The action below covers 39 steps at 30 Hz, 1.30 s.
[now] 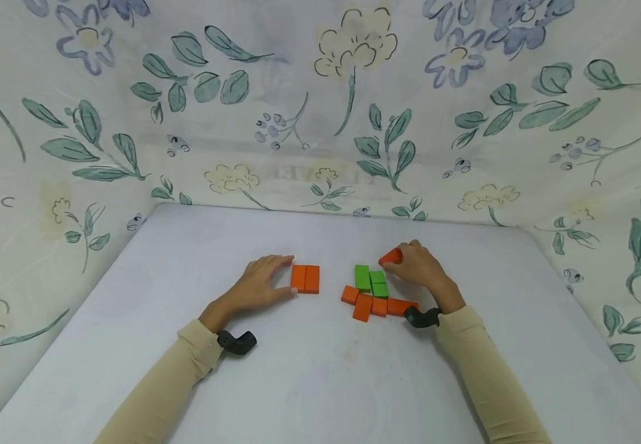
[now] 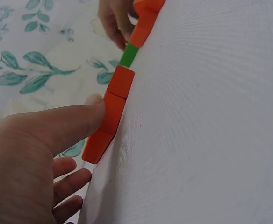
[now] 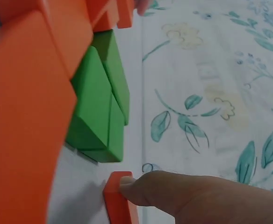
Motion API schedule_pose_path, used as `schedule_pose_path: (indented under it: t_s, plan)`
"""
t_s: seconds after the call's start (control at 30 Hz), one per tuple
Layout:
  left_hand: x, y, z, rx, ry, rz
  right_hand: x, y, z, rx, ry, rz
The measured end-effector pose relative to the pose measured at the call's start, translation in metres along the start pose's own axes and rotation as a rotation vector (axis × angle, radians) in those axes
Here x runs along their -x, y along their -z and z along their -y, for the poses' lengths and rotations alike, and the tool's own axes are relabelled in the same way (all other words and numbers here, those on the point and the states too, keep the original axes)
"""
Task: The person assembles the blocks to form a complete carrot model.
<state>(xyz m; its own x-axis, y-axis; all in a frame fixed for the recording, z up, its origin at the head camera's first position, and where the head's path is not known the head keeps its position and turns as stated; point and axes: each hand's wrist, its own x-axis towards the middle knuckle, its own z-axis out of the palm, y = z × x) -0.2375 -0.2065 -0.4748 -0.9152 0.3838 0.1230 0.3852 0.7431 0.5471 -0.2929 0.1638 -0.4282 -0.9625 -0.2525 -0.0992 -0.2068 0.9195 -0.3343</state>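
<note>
Two orange blocks (image 1: 305, 279) lie side by side on the white table. My left hand (image 1: 259, 282) is spread at their left, its thumb (image 2: 87, 114) at the near end of the left block and its fingers by the far end. An orange block (image 1: 390, 256) is pinched between the thumb and fingers of my right hand (image 1: 417, 265), just beyond the other blocks. In the right wrist view the thumb lies on this block (image 3: 119, 198); the other fingers are hidden. Several green blocks (image 1: 362, 278) lie left of this hand.
Below the green blocks, several orange blocks (image 1: 362, 306) form an uneven row on the table (image 1: 320, 382). A longer orange block (image 1: 400, 307) lies by the dark wrist device (image 1: 422, 317). Floral cloth (image 1: 320, 123) hangs behind the table and at both sides.
</note>
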Motion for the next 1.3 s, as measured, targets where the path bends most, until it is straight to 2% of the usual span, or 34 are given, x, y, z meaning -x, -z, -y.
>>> schedule_pose_path:
  t_s: [0.23, 0.47, 0.67, 0.8, 0.93, 1.1, 1.3]
  plan:
    - [0.001, 0.000, 0.000, -0.014, -0.008, 0.003, -0.002, 0.003, -0.008, -0.095, -0.026, 0.050]
    - [0.001, 0.000, -0.001, -0.004, -0.006, 0.003, -0.006, 0.001, -0.011, -0.130, -0.024, 0.039]
    - [0.003, -0.001, 0.001, -0.022, -0.007, 0.006, -0.004, 0.005, -0.011, -0.224, -0.027, 0.017]
    - [0.002, -0.001, 0.001, -0.019, -0.018, 0.002, -0.001, 0.014, -0.004, -0.256, 0.038, -0.029]
    - [-0.001, -0.002, 0.001, -0.022, -0.032, -0.003, 0.006, 0.022, 0.014, -0.255, 0.131, -0.043]
    - [-0.001, 0.000, 0.000, -0.034, -0.025, -0.008, 0.013, 0.027, 0.041, -0.254, 0.256, -0.027]
    - [0.002, 0.001, 0.000, -0.046, -0.005, 0.008, 0.015, 0.018, 0.067, -0.260, 0.339, 0.022]
